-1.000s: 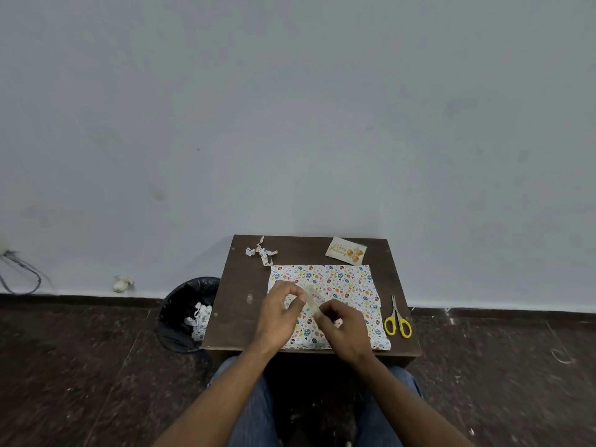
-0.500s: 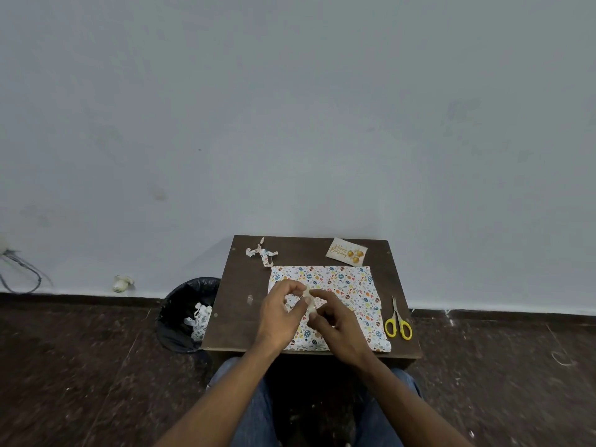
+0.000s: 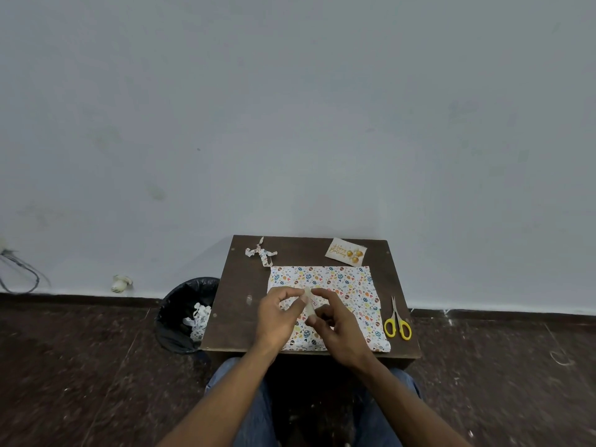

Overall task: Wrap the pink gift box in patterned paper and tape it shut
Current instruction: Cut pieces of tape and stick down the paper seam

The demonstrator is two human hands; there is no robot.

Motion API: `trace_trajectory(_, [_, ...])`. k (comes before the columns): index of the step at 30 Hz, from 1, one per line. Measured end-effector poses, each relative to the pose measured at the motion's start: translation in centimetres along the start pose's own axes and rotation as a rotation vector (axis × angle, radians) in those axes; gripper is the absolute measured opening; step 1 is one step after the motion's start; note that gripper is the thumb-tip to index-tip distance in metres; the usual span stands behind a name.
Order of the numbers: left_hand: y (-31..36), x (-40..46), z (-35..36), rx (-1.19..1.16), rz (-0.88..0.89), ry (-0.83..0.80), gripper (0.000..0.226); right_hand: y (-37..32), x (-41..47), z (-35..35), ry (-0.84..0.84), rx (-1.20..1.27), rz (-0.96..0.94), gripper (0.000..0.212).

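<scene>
A sheet of white patterned paper with coloured dots lies flat on the small dark wooden table. Above its near left part my left hand and my right hand meet. Between their fingertips they pinch a small pale strip that looks like tape. No pink gift box shows in this view; the hands hide part of the paper.
Yellow-handled scissors lie at the table's right edge. A birthday card and a crumpled paper scrap lie at the back. A black bin with paper scraps stands left of the table, against the wall.
My right hand has come up and left to meet my left hand, and the pale strip between them now stands more upright and bunched.
</scene>
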State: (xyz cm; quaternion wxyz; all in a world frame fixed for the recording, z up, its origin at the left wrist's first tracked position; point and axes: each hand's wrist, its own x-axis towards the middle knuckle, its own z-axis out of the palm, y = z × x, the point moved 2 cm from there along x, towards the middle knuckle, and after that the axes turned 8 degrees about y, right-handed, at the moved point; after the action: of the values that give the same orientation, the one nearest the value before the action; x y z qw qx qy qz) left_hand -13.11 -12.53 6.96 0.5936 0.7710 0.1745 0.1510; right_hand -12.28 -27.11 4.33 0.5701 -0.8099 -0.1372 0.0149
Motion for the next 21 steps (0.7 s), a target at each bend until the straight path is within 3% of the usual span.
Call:
trace_trajectory(5, [-0.14,0.55,-0.15,0.07,0.067,-0.037,0.021,-0.03,-0.03,-0.13,0.052,-0.031,0.031,0.046])
trace_trajectory(10, [0.35,0.23,-0.21,0.197,0.127,-0.084,0.005,-0.07,0.03,0.48,0.069,-0.052,0.073,0.041])
trace_trajectory(15, [0.09,0.18,-0.17,0.115,0.121,-0.195,0.028,0.01,0.43,0.56,0.125,0.016,0.145,0.041])
trace_trajectory(21, [0.1,0.45,-0.47,0.075,0.099,-0.227,0.026,-0.11,0.86,0.26,0.131,0.05,0.15,0.018])
